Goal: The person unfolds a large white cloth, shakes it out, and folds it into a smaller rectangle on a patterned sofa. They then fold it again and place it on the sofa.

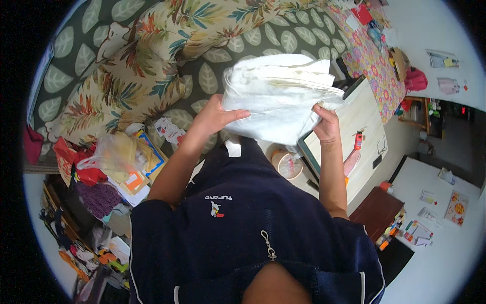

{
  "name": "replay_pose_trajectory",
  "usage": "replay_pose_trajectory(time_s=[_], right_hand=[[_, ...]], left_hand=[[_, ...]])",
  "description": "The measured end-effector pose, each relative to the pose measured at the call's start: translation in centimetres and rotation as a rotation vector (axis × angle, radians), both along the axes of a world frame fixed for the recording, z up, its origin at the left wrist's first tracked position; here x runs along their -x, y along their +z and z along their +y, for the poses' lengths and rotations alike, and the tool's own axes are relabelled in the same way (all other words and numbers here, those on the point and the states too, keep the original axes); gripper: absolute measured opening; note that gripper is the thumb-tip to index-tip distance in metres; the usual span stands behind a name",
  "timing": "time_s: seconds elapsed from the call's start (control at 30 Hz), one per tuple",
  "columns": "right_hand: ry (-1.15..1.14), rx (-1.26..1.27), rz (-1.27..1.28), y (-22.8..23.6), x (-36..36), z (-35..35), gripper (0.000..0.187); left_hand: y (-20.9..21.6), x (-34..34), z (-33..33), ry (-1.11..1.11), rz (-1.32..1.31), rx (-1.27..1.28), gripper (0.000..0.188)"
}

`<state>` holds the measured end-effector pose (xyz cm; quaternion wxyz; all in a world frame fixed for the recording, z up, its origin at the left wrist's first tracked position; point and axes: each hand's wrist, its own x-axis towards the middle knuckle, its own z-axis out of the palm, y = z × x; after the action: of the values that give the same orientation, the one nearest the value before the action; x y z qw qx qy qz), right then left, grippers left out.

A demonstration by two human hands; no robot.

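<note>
Head view: the white bundle (278, 114) is at 1 o'clock, held between both hands.
Left hand (216, 116): clamped on the bundle's 8 o'clock side, thumb on top.
Right hand (327, 125): clamped on its 4 o'clock corner, thumb on top.
Loose layers (311, 77): at 2 o'clock; best hold them snug so none slip.
Table (372, 109): near, at 3 o'clock; mind its edge.

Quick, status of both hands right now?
Left hand: closed on the left side of the white folded bundle, thumb on top.
Right hand: closed on the same bundle's right side.
</note>
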<state>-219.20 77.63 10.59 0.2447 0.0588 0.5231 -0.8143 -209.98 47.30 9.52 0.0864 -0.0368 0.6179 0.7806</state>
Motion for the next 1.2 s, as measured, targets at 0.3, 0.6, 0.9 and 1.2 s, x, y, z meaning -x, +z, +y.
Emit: replay_pose_trajectory(time_s=[0.3, 0.6, 0.9, 1.2], right_hand=[[-0.112, -0.169, 0.294, 3.2, -0.9, -0.6, 0.051], [0.366, -0.886, 0.732, 8.0, -5.6, -5.0, 0.019], [0.273, -0.498, 0.384, 5.8, -5.8, -4.3, 0.015], [-0.133, 0.182, 0.119, 4.2, -4.2, -1.4, 0.027]], left_hand=[[4.6, -2.2, -1.7, -0.098, 0.139, 0.585, 0.022], [4.1, -3.6, -3.4, -0.254, 0.090, 0.669, 0.025], [4.5, -3.3, -3.1, -0.323, 0.043, 0.652, 0.027], [5.7, -3.0, -2.2, -0.358, -0.053, 0.763, 0.022]])
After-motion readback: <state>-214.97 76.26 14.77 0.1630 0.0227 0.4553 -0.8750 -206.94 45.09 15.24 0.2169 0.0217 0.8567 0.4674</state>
